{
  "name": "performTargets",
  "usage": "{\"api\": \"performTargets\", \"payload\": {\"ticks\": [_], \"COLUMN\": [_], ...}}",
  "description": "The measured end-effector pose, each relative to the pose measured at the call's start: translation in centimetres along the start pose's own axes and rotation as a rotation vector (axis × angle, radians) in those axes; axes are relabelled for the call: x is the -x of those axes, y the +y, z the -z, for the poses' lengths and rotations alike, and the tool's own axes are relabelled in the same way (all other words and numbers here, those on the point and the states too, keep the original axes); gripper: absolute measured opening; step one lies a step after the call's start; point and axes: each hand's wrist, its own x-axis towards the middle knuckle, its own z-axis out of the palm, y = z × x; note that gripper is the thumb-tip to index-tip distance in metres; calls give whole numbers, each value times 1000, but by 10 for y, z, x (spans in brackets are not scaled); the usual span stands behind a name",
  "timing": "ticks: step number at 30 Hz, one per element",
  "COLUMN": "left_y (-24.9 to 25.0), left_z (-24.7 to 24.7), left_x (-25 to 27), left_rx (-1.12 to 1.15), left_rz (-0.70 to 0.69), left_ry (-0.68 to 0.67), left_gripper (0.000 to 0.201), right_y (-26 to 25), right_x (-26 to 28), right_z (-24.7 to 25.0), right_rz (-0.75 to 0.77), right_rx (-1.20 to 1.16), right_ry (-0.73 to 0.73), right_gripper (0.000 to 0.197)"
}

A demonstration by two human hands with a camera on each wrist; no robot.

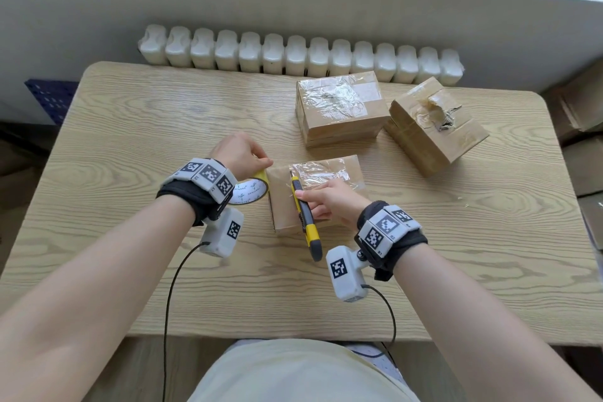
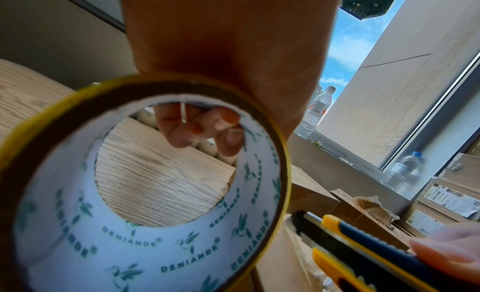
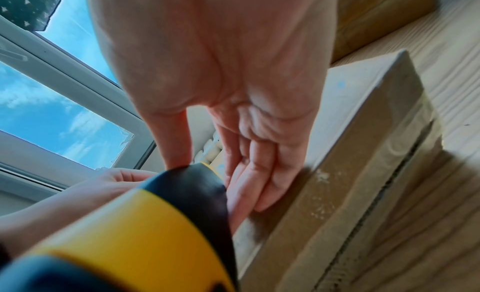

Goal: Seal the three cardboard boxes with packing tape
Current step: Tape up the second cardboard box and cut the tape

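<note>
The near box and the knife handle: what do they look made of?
The near box looks like brown corrugated cardboard, matte, with a fluted edge in the right wrist view; the glossy wrinkled patch on top looks like clear tape. The knife in the right hand looks like yellow hard plastic with dark, possibly rubbery, inlays.

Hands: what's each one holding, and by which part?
Left hand grips the tape roll at its far rim, fingers hooked into the core. Right hand holds the knife mid-handle, thumb on its left side, over the near box.
</note>
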Motion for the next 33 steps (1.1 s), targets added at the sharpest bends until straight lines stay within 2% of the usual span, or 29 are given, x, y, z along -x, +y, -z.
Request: {"api": "performTargets", "payload": {"ticks": [9, 11, 13, 15, 18, 20, 22, 24, 27, 33], "left_y": [-1, -1, -1, -2, -5, -7, -7, -7, -6, -4], "left_z": [-5, -5, -4, -4, -6, -8, -11, -12, -12, -14], "left_x": [1, 0, 0, 0, 0, 0, 1, 2, 3, 3], "left_rx": [-40, -31, -13, -1, 12, 15, 21, 20, 27, 18], "left_rz": [21, 26, 26, 25, 21, 13, 12, 13, 23, 52], "left_ry": [15, 7, -8, -14, -16, -15, -2, 1, 4, 11], "left_gripper": [17, 18, 19, 19, 18, 18, 17, 16, 15, 17], "right_y": [7, 15, 22, 31, 46, 57, 70, 84, 100, 110], "right_x": [11, 16, 25, 31, 30, 24, 15, 5, -9, -23], "right_z": [14, 22, 34, 48, 72, 86, 99, 108, 110, 108], "right_rz": [-55, 1, 96, 205, 306, 269, 204, 121, 10, -68], "right_rx": [190, 253, 232, 162, 184, 159, 201, 386, 664, 876], "right_ry": [-49, -53, -4, 138, 544, 733, 831, 843, 738, 671], "right_gripper": [28, 32, 26, 25, 29, 28, 30, 33, 36, 33]}}
